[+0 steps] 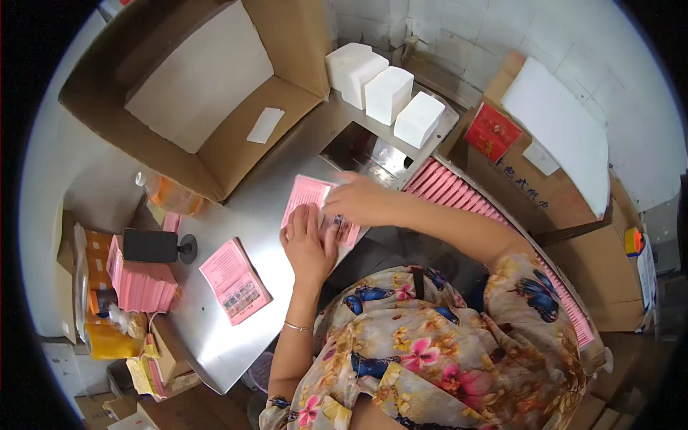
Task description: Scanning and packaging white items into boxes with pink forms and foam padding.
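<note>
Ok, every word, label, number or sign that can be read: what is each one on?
I won't copy wording, only place it:
Pink packet under the left hand: small print, too small to read.
Second pink packet on the metal table: print lines, too small to read.
Red label: gold marks, too small to read.
Cardboard box: large dark characters, legible.

Wht tiled wall at back & R; metal tbl in ctr., bright glare nr. its lower-L corner.
</note>
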Demonstrator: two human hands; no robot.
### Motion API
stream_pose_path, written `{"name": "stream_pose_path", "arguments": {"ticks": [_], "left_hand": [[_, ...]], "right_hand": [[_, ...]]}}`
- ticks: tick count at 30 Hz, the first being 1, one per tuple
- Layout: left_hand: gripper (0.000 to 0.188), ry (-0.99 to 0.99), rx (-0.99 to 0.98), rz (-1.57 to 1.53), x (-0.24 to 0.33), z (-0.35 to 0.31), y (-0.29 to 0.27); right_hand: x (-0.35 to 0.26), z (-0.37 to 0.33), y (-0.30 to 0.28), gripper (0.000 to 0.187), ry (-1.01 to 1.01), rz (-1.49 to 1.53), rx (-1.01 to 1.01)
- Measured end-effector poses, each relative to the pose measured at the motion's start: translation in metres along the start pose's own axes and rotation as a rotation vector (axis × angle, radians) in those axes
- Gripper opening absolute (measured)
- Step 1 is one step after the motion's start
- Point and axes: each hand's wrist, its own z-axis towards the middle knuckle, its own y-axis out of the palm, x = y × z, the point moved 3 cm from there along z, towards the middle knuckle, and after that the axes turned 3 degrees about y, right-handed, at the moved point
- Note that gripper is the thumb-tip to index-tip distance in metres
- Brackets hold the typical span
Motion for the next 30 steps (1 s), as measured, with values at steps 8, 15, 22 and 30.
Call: {"name": "stream_pose_path", "arguments": {"ticks": [8, 15, 22, 30], "left_hand": [[0.024, 0.383, 0.080, 0.002, 0.036, 0.030, -0.038], [0.028, 0.104, -0.241, -0.250, 0.026, 0.018, -0.022], [0.036, 0.238, -0.184, -0.022, 0.006, -0.015, -0.043], [0.051, 0.117, -0.054, 0.005, 0.007, 0.006, -0.008]], "right_hand": [[0.111, -0.100, -0.074, 0.030, 0.461, -0.182, 0.717], [0.131, -0.110, -0.063, 0.029, 0.624, 0.002, 0.424], [0.151, -0.112, -0.052, 0.039, 0.513, -0.323, 0.628], [0.039, -0.067, -0.018, 0.048, -0.201, 0.100, 0.469]]}}
